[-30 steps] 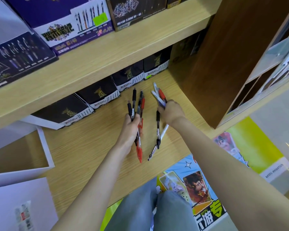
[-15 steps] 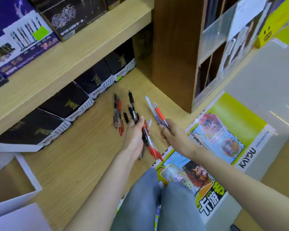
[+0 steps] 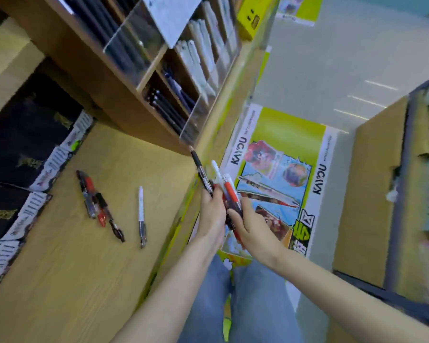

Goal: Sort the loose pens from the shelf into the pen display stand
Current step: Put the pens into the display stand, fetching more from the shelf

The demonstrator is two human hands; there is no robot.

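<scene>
Left hand point(image 3: 212, 214) and right hand point(image 3: 252, 226) each clamp their grip round one bundle of pens point(image 3: 229, 191), at 5 o'clock from the pen display stand point(image 3: 124, 100); loose pens point(image 3: 97, 204) lie on the shelf point(image 3: 84, 256) at the hands' 9 o'clock.

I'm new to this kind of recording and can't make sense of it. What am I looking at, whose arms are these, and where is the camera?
There is no machine: a person works with bare hands, and a wide-angle camera worn on their head looks down, so the arms reach in from below. The left hand and right hand together hold a bundle of pens, red, white and black, near the pen display stand. On the wooden shelf lie a small heap of loose pens and one white pen apart from it. Dark boxes stand behind.
</scene>
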